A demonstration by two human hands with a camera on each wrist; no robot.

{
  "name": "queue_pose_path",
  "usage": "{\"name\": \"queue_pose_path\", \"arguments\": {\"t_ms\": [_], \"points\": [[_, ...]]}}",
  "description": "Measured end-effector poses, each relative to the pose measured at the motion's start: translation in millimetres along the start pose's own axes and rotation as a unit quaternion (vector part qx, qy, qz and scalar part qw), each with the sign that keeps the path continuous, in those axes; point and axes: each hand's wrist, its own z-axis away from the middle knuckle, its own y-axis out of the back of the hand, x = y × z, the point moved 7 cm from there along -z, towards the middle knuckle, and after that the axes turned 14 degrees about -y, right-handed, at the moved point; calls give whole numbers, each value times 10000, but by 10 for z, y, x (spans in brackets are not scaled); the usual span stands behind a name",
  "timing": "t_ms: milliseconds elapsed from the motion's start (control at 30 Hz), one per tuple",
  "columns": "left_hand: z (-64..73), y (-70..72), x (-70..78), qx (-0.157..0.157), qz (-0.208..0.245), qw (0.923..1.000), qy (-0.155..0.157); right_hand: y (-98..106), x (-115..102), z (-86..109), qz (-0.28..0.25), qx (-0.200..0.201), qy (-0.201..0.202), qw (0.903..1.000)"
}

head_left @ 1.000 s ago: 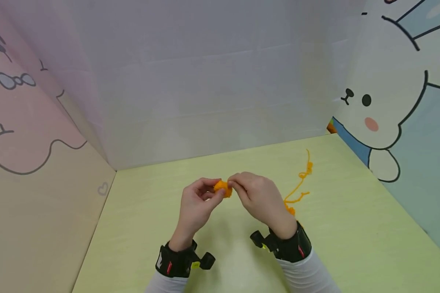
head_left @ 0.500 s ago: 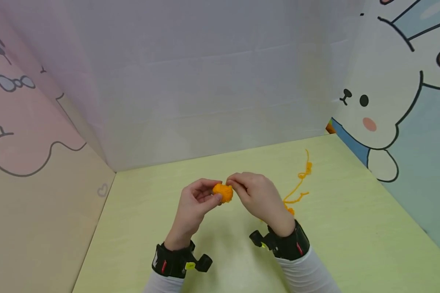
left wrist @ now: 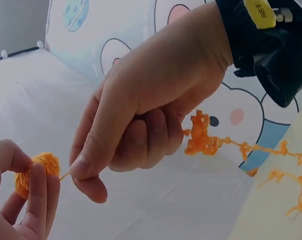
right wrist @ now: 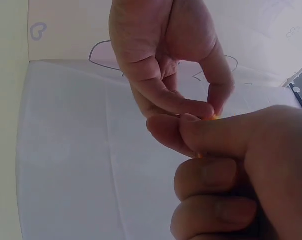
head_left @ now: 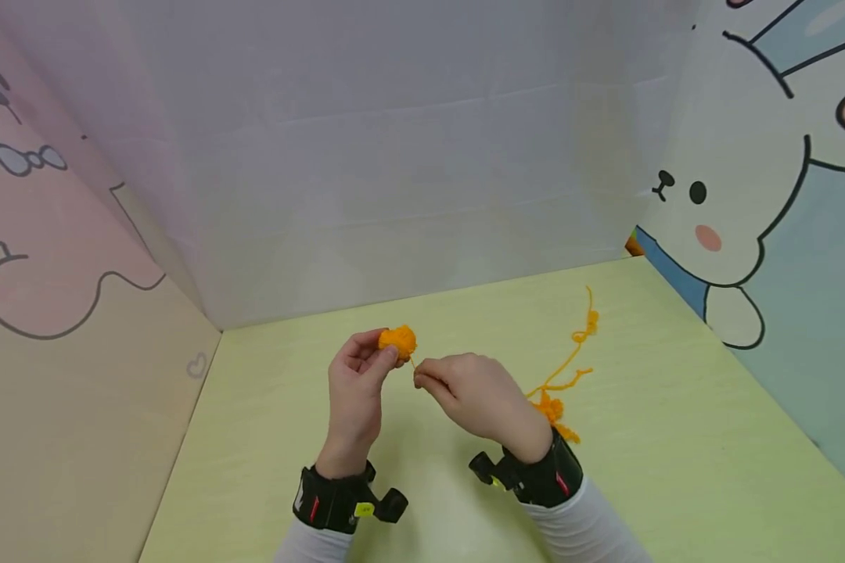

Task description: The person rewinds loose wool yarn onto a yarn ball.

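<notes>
A small orange ball of yarn (head_left: 398,341) is held between the fingers and thumb of my left hand (head_left: 357,389), above the table. My right hand (head_left: 475,397) pinches the orange strand (left wrist: 65,176) that runs from the ball, thumb against index finger, the other fingers curled. A short taut length of it spans the gap between the hands. From the right hand's far side the yarn trails on in a knotted, kinked tail (left wrist: 200,134). In the right wrist view the ball is almost wholly hidden behind the fingers.
Loose tangled yarn (head_left: 551,408) lies on the pale yellow-green table (head_left: 676,438) by the right wrist, with a thin strand (head_left: 565,364) stretching toward the back. Printed cloth walls (head_left: 408,195) enclose the table at the back and both sides. Each wrist wears a black camera band (head_left: 331,500).
My left hand has moved up and left with the ball, turning it. My right hand has dropped a little and drawn apart from it, and a taut strand now shows between them.
</notes>
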Motion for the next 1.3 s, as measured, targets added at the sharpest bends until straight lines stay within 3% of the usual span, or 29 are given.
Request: {"name": "queue_pose_path", "arguments": {"t_ms": [167,433,600,867,1133,1300], "points": [[-23,70,31,330,-227,9987,-308,0,-57,36,84,-95,145,9998],[-20,72,1,168,-640,9964,-539,39,-91,62,23,-86,185,9998],[-4,19,32,-156,-1358,9875,-787,82,-81,69,36,139,220,9997],[12,-89,63,-806,-2016,9687,-1202,167,-37,59,-15,574,175,9982],[39,-200,67,-1360,-2355,9593,-757,272,25,38,-389,999,74,9942],[59,-320,156,-1795,-2256,9546,-747,314,90,15,-521,1189,-65,9915]]}}
